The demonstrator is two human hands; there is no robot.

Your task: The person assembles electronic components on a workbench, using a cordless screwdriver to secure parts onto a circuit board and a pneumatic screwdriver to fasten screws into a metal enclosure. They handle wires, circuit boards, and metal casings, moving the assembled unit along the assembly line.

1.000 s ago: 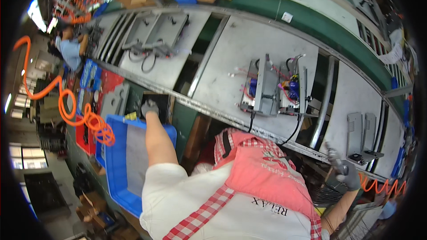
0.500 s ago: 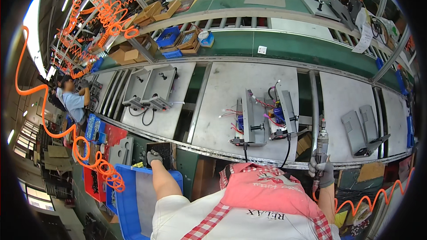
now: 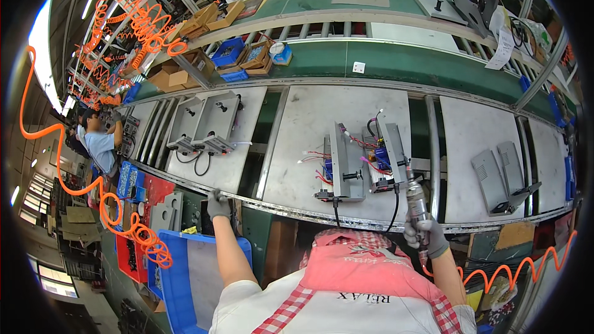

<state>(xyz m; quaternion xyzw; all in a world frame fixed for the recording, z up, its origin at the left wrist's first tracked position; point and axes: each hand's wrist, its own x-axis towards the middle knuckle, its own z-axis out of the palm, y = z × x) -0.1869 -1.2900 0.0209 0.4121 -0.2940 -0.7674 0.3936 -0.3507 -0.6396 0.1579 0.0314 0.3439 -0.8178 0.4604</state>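
Observation:
My right hand, in a grey glove, is wrapped round a pneumatic screwdriver. Its bit points up and away, close to the near right side of an open grey metal housing; I cannot tell whether it touches. This housing holds a blue part and loose wires, and a black cord hangs from it. A similar housing stands just left of it. My left hand, also gloved, is above a black parts bin by the conveyor's front rail. Its fingers look closed; what they hold, if anything, is too small to see.
Two grey housings sit on a board to the left, and bent grey panels lie to the right. A blue tub stands below my left arm. An orange coiled hose runs at right. Other people work far left and across.
My right hand has brought the screwdriver left, to the right-hand housing. My left hand has risen out of the black bin toward the rail. The view has shifted slightly.

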